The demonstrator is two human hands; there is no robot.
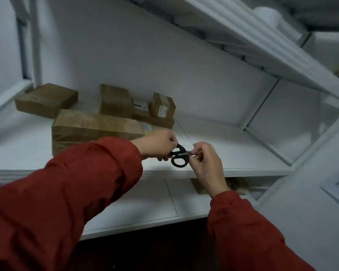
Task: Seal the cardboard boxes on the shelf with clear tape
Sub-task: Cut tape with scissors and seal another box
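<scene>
Two red sleeves (70, 196) fill the foreground, reaching in from below; the left hand (157, 145) grips one black handle loop of the scissors (179, 155), and the right hand (205, 163) pinches their grey blade end between thumb and fingertips, so both hands hold the same tool above the front edge of the white shelf (243, 153).

Just left of and behind the left hand lies a large cardboard box (94, 128), flaps closed, with a pale label at the corner nearest that hand; its contents cannot be seen. Behind the hands, against the back wall, a low box (155, 120) carries a small box (161, 104); an upright box (115, 100) stands just left of these; a flat box (47, 99) sits well to the left. All are closed.

Right of the right hand the shelf runs bare to the white frame upright (262, 106); the upper shelf (262, 47) slants overhead; below the hands a lower shelf board (145, 202) shows, and a brown box (200, 187) peeps out under the right wrist.
</scene>
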